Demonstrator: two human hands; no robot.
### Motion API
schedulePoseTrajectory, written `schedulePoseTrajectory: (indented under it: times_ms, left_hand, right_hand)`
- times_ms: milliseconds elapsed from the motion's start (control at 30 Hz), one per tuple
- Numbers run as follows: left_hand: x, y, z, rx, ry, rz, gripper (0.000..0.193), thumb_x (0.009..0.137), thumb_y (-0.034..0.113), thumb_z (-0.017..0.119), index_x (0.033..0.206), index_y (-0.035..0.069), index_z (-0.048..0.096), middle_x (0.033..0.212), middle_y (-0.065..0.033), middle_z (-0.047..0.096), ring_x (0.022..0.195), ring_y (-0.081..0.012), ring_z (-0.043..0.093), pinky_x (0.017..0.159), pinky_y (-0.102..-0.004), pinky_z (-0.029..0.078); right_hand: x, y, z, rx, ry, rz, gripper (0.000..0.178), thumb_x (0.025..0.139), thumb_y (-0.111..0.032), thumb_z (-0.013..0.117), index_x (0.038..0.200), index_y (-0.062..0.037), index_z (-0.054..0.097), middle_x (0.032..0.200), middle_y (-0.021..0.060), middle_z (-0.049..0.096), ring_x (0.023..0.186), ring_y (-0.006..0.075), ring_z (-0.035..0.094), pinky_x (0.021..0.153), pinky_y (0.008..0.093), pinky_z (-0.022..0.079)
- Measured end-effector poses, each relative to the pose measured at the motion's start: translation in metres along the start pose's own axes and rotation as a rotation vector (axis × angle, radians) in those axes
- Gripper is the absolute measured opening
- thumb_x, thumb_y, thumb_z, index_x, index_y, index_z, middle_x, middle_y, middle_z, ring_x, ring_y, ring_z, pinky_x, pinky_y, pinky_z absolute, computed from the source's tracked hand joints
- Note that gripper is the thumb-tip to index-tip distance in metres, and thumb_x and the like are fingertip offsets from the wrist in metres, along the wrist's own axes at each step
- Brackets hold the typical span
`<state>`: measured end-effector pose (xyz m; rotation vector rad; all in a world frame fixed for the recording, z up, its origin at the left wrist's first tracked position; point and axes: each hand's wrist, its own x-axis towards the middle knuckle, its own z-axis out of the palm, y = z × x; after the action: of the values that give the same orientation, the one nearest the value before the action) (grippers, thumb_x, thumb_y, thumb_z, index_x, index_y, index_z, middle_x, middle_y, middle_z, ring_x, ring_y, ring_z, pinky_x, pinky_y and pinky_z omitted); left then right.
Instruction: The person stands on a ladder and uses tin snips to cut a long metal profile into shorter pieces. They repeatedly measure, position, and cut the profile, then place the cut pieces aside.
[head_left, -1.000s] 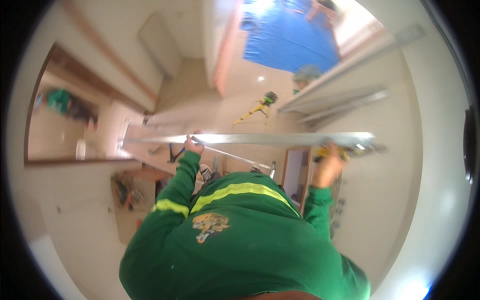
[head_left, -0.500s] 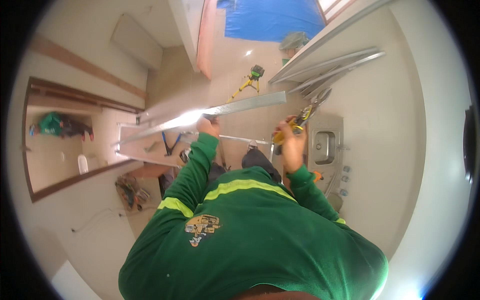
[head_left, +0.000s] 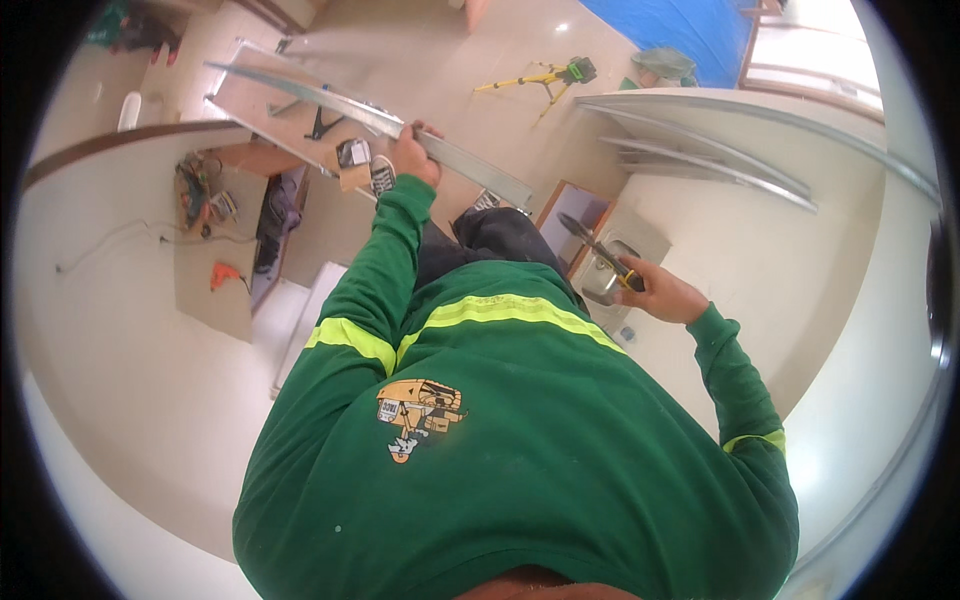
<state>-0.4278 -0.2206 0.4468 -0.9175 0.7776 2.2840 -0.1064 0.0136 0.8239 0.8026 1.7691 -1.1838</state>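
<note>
My left hand (head_left: 415, 158) is closed around a long galvanized metal channel (head_left: 485, 175). The channel slants across in front of me, from the upper left down to near my legs on the right. Off to the right, over the steel sink (head_left: 600, 280), my right hand (head_left: 665, 292) grips tin snips (head_left: 590, 238) by their yellow-and-black handles. Their dark jaws point up and left, apart from the channel; they look closed together.
A green laser level (head_left: 577, 70) stands on a yellow tripod (head_left: 515, 80) ahead. More metal channels (head_left: 715, 165) lie at the right. An orange power tool (head_left: 228, 275) and assorted tools (head_left: 200, 195) rest on the left. Blue sheeting (head_left: 685, 40) covers the far floor.
My view has turned. The snips have moved right and lower, away from the channel, and now point up-left instead of up-right. The channel's right end has dropped toward my legs.
</note>
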Motion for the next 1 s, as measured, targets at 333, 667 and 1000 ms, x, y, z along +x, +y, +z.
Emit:
schedulePoseTrajectory:
  times_ms: [333,667,1000]
  left_hand:
    - [-0.045,0.011,0.041,-0.087,0.01,0.08,0.014,0.113,0.023,0.053,0.111,0.01,0.052,0.094,-0.0065,0.058,0.078,-0.0229,0.06,0.069,-0.0401,0.055]
    - [0.071,0.024,0.003,1.234,-0.568,0.785,0.019,0.096,0.022,0.061,0.101,0.006,0.071,0.094,-0.0103,0.07,0.088,-0.0321,0.067,0.088,-0.0474,0.059]
    - [0.09,0.006,0.004,0.645,-0.147,0.034,0.014,0.093,0.021,0.058,0.088,0.009,0.065,0.09,-0.0077,0.066,0.089,-0.0266,0.065,0.094,-0.0495,0.058]
  right_hand:
    - [0.039,-0.03,0.02,-0.182,0.177,-0.007,0.045,0.096,-0.03,0.074,0.13,-0.0028,0.062,0.113,0.0279,0.067,0.103,0.0409,0.067,0.089,0.0499,0.052]
    - [0.021,-0.026,0.024,0.149,0.249,-0.393,0.057,0.112,-0.031,0.059,0.158,-0.0008,0.043,0.141,0.0219,0.064,0.13,0.0324,0.061,0.112,0.0438,0.048]
    - [0.044,0.015,0.121,0.064,0.524,-0.168,0.046,0.1,-0.026,0.07,0.138,-0.0021,0.06,0.12,0.0247,0.074,0.114,0.0431,0.071,0.095,0.0514,0.054]
